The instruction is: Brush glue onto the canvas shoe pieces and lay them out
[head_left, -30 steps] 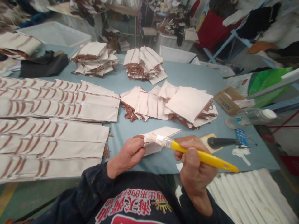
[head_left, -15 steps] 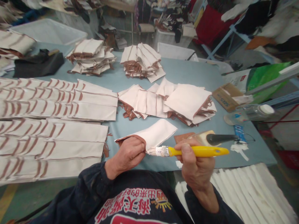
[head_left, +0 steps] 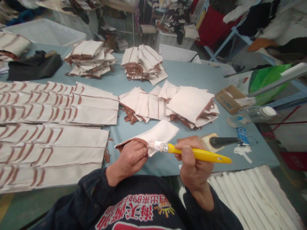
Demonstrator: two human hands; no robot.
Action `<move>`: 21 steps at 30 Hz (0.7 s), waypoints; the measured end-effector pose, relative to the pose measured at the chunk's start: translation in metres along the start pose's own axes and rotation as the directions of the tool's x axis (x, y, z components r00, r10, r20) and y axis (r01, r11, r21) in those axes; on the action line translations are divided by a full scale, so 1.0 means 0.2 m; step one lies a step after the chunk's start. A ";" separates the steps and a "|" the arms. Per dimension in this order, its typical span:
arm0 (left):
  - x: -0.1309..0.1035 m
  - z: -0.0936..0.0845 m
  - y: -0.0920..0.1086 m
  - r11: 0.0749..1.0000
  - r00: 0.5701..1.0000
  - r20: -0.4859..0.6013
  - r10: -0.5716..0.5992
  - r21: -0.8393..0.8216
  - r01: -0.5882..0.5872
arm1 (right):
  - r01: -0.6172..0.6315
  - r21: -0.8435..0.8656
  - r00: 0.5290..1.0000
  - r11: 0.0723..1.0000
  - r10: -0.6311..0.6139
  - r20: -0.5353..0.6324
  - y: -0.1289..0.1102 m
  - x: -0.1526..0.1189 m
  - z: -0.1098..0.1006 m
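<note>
Two lines of Chinese characters run upside down across the front of the person's dark clothes (head_left: 153,183), 海天 legible in the larger one and 出来的 in the smaller, with a yellow sun beside them. White strips (head_left: 254,195) lie at the lower right. The left hand (head_left: 131,159) is closed, thumb and fingers pinching the brown edge of a pale cloth piece (head_left: 155,134), which stretches from just beyond that hand toward the upper right. The right hand (head_left: 195,164) grips a yellow brush (head_left: 203,155), its bristles touching the cloth piece just beside the left fingertips. Beyond the right hand lies a tool with a black handle (head_left: 225,141); farther right are a blue packet (head_left: 242,135), its print too blurred to read, and a clear bottle (head_left: 251,116) on its side. Past these sit a cardboard box (head_left: 227,100) marked SBS, level with a cloth pile (head_left: 189,102), and a green and white bag (head_left: 268,78) whose red label is too small to read.
</note>
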State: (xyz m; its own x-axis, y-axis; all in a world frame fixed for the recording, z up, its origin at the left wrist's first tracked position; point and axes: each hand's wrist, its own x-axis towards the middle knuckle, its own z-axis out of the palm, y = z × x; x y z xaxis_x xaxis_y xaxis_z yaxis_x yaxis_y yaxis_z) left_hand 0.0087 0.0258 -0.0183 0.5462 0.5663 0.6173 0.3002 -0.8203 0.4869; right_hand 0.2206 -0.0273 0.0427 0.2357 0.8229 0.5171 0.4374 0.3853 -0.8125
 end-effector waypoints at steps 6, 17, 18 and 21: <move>0.00 -0.01 0.00 1.000 1.000 -0.011 -0.015 -0.005 0.015 | 0.004 -0.049 0.993 0.999 0.002 0.121 0.01 -0.05 -0.01; -0.01 0.01 -0.02 0.995 0.999 0.031 0.024 0.091 -0.027 | 0.000 -0.357 0.999 0.934 -0.013 -0.034 0.05 0.06 -0.06; -0.01 0.01 -0.02 0.995 0.999 0.041 0.025 0.094 -0.028 | 0.025 -0.364 0.999 0.931 -0.037 -0.027 0.04 0.07 -0.05; -0.02 0.02 -0.02 0.995 0.998 0.065 0.016 0.093 -0.022 | 0.092 -0.334 0.996 0.938 -0.084 0.037 -0.02 0.07 0.00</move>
State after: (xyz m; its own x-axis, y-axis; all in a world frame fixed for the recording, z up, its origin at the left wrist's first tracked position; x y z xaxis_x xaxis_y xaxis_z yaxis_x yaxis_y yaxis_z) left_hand 0.0086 0.0268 -0.0255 0.6009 0.5466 0.5832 0.3595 -0.8365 0.4136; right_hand 0.2215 -0.0177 0.0533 0.1659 0.8022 0.5735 0.7220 0.2973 -0.6247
